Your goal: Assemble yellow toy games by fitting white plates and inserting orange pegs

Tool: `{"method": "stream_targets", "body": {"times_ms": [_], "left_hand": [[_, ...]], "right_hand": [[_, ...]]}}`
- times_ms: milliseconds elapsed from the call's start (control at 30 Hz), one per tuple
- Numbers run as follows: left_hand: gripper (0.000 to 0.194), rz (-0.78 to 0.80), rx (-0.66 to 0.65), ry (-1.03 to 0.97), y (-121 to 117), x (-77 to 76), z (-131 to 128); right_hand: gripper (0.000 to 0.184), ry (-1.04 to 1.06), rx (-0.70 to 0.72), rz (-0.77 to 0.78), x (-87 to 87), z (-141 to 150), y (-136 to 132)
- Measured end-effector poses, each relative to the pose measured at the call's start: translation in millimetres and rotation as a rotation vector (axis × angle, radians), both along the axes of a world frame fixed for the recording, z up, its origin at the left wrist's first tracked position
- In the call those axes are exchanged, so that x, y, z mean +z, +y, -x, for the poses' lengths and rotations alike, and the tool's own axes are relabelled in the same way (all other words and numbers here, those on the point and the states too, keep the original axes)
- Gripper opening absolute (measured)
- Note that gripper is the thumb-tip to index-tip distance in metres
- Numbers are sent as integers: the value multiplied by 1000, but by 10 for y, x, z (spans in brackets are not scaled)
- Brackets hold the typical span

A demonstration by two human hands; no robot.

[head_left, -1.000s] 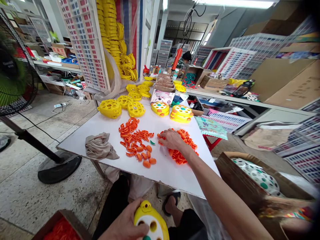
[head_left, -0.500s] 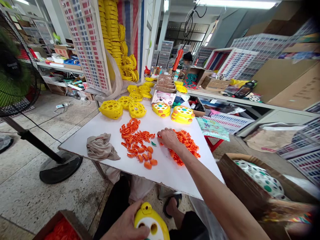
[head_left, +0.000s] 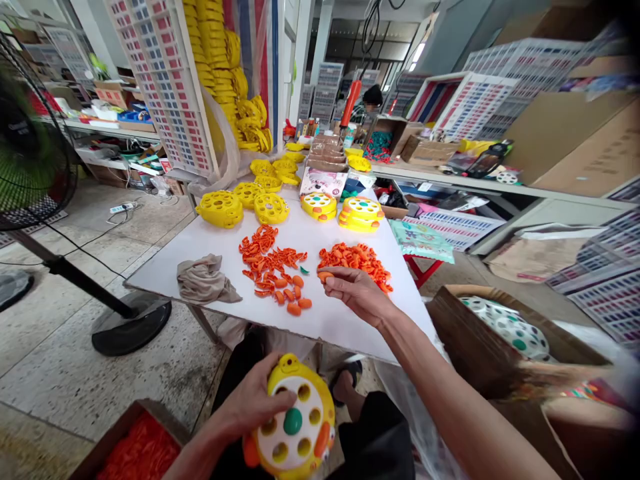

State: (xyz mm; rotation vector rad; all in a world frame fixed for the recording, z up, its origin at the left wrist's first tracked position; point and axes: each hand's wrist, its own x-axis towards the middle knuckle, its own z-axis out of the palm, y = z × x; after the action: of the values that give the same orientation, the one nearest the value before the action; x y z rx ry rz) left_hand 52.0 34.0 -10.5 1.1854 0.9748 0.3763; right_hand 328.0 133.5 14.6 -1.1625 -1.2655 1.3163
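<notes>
My left hand (head_left: 253, 400) grips a yellow duck-shaped toy (head_left: 293, 427) over my lap; its white face has round holes and a green centre button. My right hand (head_left: 353, 290) hovers over the white table (head_left: 330, 320), palm turned up, pinching a small orange plastic piece (head_left: 325, 275) between thumb and fingers. A heap of orange pieces (head_left: 357, 259) lies just behind that hand. A second spread of orange parts (head_left: 270, 265) lies to its left.
A grey rag (head_left: 205, 280) lies at the table's left. Yellow toy shells (head_left: 240, 203) and finished toys (head_left: 361, 212) line the far edge. A box of orange parts (head_left: 140, 450) sits lower left, a cardboard box (head_left: 500, 347) at right, a standing fan (head_left: 35, 173) at left. A person (head_left: 373, 100) sits far back.
My right hand lifted off the orange heap and drew back toward me holding an orange piece. My left hand raised the yellow toy higher into view.
</notes>
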Motion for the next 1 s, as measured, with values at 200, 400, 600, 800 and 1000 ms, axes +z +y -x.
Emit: {"method": "stream_targets", "body": {"times_ms": [200,400,600,800,1000], "left_hand": [[38,-77,-31,-9,-8,191,-100],[33,-51,-41,-11,-49,271,-194],[22,-120,-93,-27,-80,312,-241],[19,-192,-147,5,-112,365,-246],[11,-309,-232,84,-128,419,-194]], "right_hand": [[33,-40,107,28,14,248,-788],[22,-207,85,-136,-64,414,-1280],[19,-270,67,-392,-245,529,-1393],[21,-161,14,-228,-281,568,-1474],[35,2,159,89,-191,529,-1503]]}}
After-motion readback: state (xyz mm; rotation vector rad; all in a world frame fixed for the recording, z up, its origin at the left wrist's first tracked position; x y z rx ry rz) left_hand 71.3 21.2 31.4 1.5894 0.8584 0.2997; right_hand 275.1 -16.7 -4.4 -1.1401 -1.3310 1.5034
